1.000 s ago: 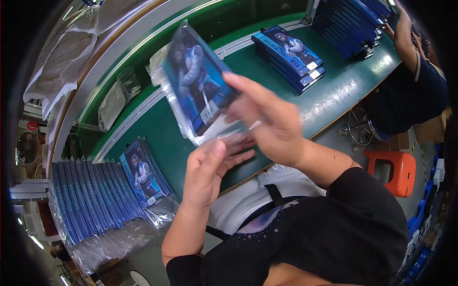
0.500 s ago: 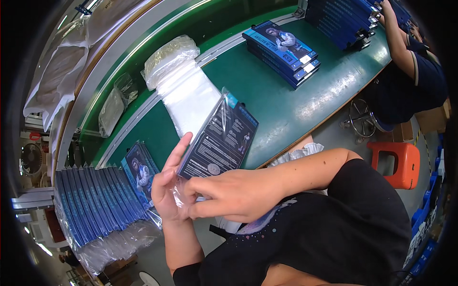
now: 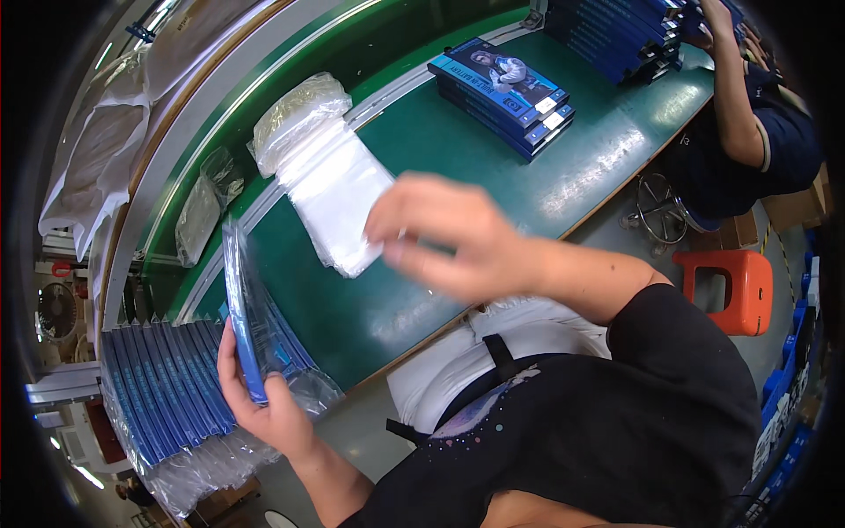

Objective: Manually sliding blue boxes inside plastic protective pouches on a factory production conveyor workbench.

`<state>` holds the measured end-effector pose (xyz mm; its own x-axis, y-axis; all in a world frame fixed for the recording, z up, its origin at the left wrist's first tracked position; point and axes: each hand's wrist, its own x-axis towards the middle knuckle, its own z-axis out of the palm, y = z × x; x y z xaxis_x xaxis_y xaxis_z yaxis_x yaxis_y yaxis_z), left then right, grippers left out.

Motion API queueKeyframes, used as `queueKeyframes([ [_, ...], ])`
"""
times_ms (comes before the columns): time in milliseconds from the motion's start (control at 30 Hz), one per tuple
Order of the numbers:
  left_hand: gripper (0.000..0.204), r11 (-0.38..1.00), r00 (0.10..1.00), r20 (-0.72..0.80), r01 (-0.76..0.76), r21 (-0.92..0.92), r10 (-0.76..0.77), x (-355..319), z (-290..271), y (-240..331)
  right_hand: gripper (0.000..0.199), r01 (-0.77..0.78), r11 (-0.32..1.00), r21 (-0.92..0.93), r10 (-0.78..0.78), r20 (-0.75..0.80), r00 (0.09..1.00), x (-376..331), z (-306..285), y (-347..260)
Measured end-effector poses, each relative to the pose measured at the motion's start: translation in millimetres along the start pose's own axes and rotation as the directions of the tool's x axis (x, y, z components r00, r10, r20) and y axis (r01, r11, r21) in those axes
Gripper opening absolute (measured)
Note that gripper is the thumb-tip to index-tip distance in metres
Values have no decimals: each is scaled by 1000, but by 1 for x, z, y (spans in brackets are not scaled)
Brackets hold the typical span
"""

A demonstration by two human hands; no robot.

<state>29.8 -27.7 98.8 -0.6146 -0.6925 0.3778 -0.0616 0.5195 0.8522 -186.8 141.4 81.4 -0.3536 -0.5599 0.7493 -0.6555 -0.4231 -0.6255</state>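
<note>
My left hand (image 3: 264, 400) grips a thin blue box (image 3: 248, 330) in a clear plastic bag, its edge turned up, beside a row of similar bagged boxes (image 3: 167, 387). Another bagged box (image 3: 290, 343) leans at the right end of that row, partly hidden behind the held one. My right hand (image 3: 449, 233), somewhat blurred, hovers over the near right side of a stack of clear plastic bags (image 3: 339, 194). Its fingers are half curled, with a gap to the thumb and nothing visible between them.
A short stack of blue boxes (image 3: 502, 84) lies on the green table (image 3: 431, 158), with taller stacks (image 3: 616, 35) beyond. At the far right a co-worker's arm (image 3: 735, 106) reaches toward those. An orange stool (image 3: 748, 290) and a wheeled chair base (image 3: 656, 207) stand on the floor.
My left hand has carried the bagged box left and down toward the row, turning it edge-on. My right hand has left the box and moved up and right to the bags.
</note>
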Motion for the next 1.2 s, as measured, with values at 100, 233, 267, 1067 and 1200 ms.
queueKeyframes([
  [100, 76, 607, 943, 316, -194, 770, -101, -10, -25, -29, 14, -69, 953, -295, 34, -124, 992, 19, -48, 25],
  [233, 80, 499, 946, 222, -77, 863, -236, -14, -18, -31, 64, -319, 524, -790, 103, -313, 944, 39, -112, 68],
  [267, 79, 510, 960, 217, -99, 854, -177, -13, -12, -29, 81, -406, 315, -858, 162, -373, 913, 39, -123, 80],
  [1067, 26, 622, 760, 577, -614, 486, 300, 47, 82, -31, 74, -536, 514, 669, 708, 22, 706, 5, -64, 37],
  [1200, 24, 701, 790, 551, -552, 451, 268, 51, 80, -38, 61, -562, 221, 797, 759, 221, 612, -4, -40, 25],
])
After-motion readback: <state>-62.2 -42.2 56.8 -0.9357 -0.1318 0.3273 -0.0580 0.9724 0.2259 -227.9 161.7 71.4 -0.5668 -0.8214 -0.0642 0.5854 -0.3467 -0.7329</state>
